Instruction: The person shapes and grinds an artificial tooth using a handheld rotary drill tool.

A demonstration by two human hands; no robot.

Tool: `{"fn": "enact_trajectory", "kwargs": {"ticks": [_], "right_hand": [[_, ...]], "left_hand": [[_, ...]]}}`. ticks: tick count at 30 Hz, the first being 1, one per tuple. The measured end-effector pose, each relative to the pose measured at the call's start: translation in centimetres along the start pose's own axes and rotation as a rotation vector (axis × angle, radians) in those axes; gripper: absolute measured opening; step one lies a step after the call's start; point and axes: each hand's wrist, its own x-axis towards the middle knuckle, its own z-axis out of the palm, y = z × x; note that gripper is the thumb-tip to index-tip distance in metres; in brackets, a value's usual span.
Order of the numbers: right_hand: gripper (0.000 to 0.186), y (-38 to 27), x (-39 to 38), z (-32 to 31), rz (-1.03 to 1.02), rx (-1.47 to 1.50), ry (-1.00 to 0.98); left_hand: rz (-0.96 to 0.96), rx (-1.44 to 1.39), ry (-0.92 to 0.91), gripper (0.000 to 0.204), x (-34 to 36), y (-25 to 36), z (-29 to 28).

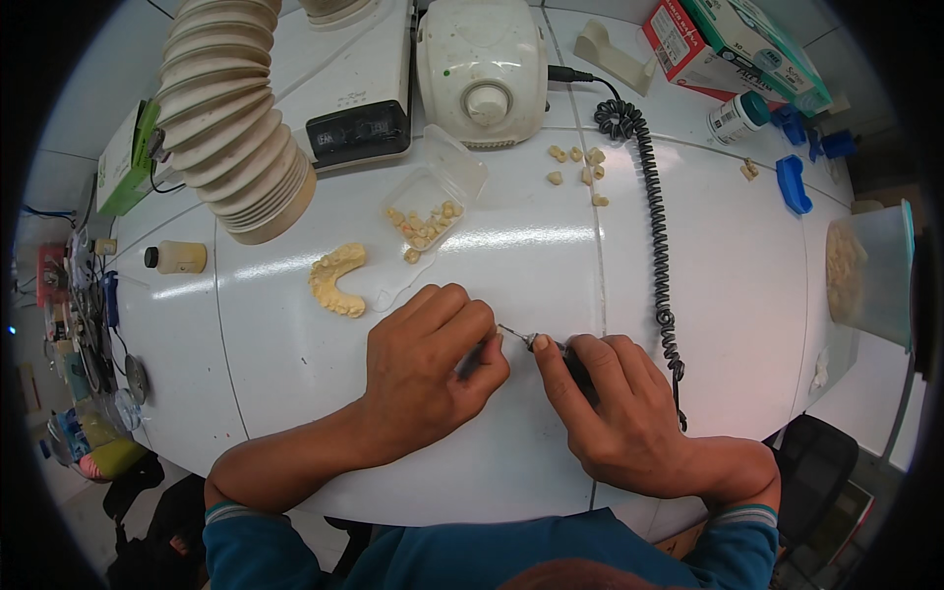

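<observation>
My right hand [619,408] is closed around a dark rotary handpiece [580,374], with the thumb along its front end. A thin metal bur [511,332] points left from the tool to the fingertips of my left hand [428,349]. Those fingers are pinched together; what they hold is mostly hidden, too small to name. Left of that hand lies a yellowish horseshoe-shaped dental cast [324,285]. Beyond it, a small clear plastic box [470,175] with its lid up holds several tooth-shaped pieces [421,228].
A ribbed suction hose [221,108] hangs at the left, near a small bottle [182,258]. At the back stands a white control unit [482,69]; its coiled black cord [657,216] runs down the right. Several loose tooth pieces [556,178] lie nearby. A clear tub [880,280] stands far right.
</observation>
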Motion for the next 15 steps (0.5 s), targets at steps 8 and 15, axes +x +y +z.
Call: {"fn": "enact_trajectory", "kwargs": {"ticks": [8, 15], "right_hand": [[0.049, -0.02, 0.05, 0.07, 0.001, 0.007, 0.008], [0.049, 0.09, 0.04, 0.11, -0.01, -0.01, 0.01]], "left_hand": [[0.005, 0.008, 0.002, 0.019, 0.08, 0.08, -0.09], [-0.001, 0.01, 0.005, 0.019, 0.14, 0.1, -0.1]]}}
